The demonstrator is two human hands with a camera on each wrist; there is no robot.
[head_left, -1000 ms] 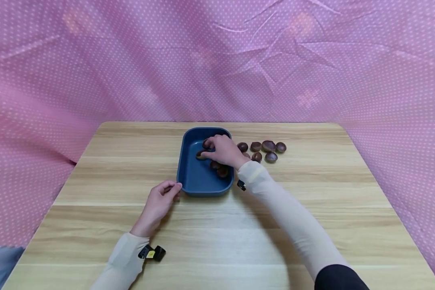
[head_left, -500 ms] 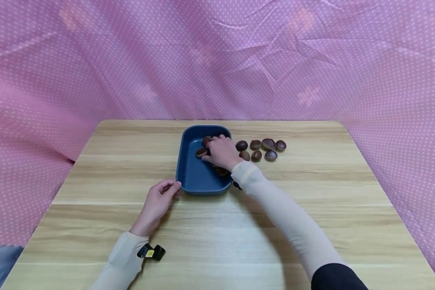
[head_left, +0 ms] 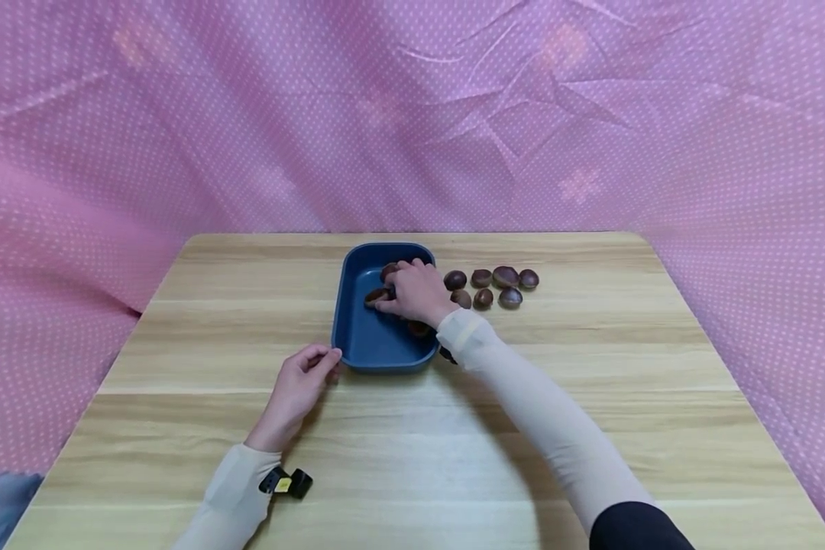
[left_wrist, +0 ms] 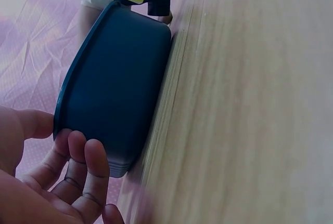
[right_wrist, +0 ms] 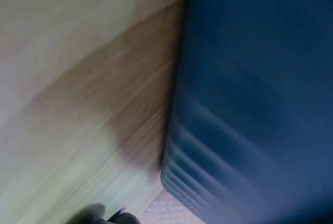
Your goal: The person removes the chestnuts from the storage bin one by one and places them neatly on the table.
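I have the right hand [head_left: 418, 292] down inside the blue tray [head_left: 357, 336], its fingers curled over the chestnuts [head_left: 376, 296] that lie in the far half. One chestnut sits right at the fingertips and looks pinched, so I read the grip as grasping it, though the hand hides the contact itself. Another chestnut [head_left: 418, 329] peeks out under the wrist. The right wrist view shows me only the tray's outer wall [right_wrist: 250, 104] against the wood, blurred, so it is no help with the fingers.

My left hand [head_left: 301, 382] rests on the tabletop [head_left: 412, 451] at the tray's near left corner. In the left wrist view its fingers [left_wrist: 78, 167] are loosely bent, touching or just beside the rim, not wrapped round it. I count that grip as released, steadying at most.

Six more chestnuts [head_left: 491, 286] lie in a loose cluster on the tabletop just right of the tray.

I judge the step in hand to be handling one chestnut inside the tray, either setting it down or taking it up. The next move calls for the fingers to clear the tray's right wall without nudging the tray, with the left hand keeping it from sliding.
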